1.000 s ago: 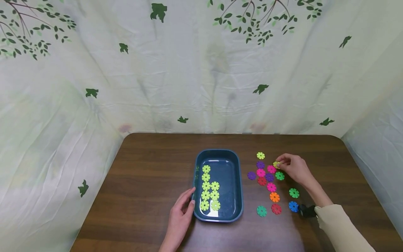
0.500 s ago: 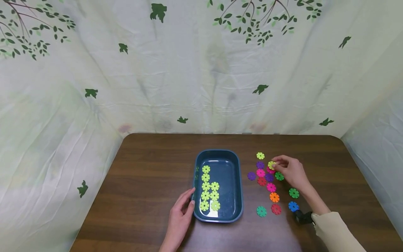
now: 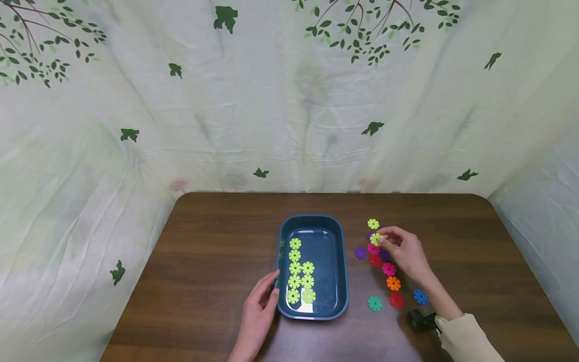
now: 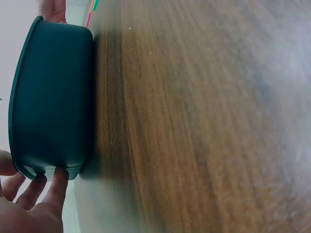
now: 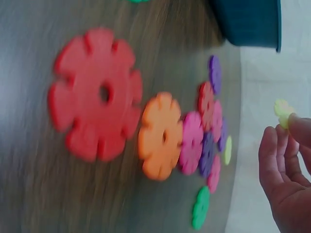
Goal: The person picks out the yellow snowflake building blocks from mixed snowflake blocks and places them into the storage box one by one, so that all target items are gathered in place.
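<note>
My right hand (image 3: 406, 252) pinches a yellow-green flower-shaped interlocking disc (image 3: 375, 239) between thumb and fingertips. In the right wrist view this disc (image 5: 280, 107) is raised above the table. Beneath the hand lie loose discs, among them a pink disc (image 3: 373, 249) and a purple disc partly hidden by it. My left hand (image 3: 258, 309) rests against the left side of a dark blue tray (image 3: 329, 266); the left wrist view shows its fingertips (image 4: 59, 177) touching the outer wall. Several yellow-green discs (image 3: 294, 281) lie in two columns in the tray's left part.
Right of the tray are an orange disc (image 3: 393, 283), a red disc (image 3: 396, 300), a teal disc (image 3: 375, 303) and a blue disc (image 3: 420, 297). One yellow-green disc (image 3: 373, 223) lies farthest back. A patterned cloth (image 3: 289, 125) hangs behind the wooden table (image 3: 217, 261).
My right hand has moved left toward the tray, carrying the yellow-green disc over the other discs. The left hand and the tray have stayed in place.
</note>
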{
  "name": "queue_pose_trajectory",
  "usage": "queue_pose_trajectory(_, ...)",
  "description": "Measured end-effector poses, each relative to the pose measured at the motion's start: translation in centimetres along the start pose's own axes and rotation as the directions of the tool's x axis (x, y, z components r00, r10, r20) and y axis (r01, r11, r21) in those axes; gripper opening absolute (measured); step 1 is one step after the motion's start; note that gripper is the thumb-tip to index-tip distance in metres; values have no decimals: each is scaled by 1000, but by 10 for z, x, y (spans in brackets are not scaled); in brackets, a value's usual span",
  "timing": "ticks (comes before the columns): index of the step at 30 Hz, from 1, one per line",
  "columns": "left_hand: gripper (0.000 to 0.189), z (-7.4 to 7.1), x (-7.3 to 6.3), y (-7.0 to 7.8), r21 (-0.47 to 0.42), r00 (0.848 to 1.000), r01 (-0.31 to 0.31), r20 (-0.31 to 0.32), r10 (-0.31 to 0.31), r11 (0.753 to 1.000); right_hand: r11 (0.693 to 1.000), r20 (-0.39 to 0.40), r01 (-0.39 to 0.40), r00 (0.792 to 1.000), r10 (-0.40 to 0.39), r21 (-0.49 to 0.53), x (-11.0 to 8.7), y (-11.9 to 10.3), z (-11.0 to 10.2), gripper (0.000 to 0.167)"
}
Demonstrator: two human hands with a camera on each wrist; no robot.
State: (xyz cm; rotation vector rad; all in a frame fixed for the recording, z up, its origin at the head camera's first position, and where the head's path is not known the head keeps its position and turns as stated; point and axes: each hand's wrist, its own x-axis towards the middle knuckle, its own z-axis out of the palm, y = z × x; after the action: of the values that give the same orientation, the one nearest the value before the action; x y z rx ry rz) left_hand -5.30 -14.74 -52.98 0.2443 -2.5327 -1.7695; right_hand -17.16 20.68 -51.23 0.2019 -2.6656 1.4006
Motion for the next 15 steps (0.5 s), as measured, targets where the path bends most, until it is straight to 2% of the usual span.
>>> queue_pose_trajectory(8, 40, 0, 0, 0, -3, 1000, -7, 1, 7, 1000, 991, -25, 5, 1000, -2, 135, -1, -13, 11, 15)
queue_pose_trajectory(15, 39, -1, 0, -1, -7, 1000, 0, 11, 0, 1000, 970, 6, -4, 1000, 3, 242, 1, -27, 21, 20)
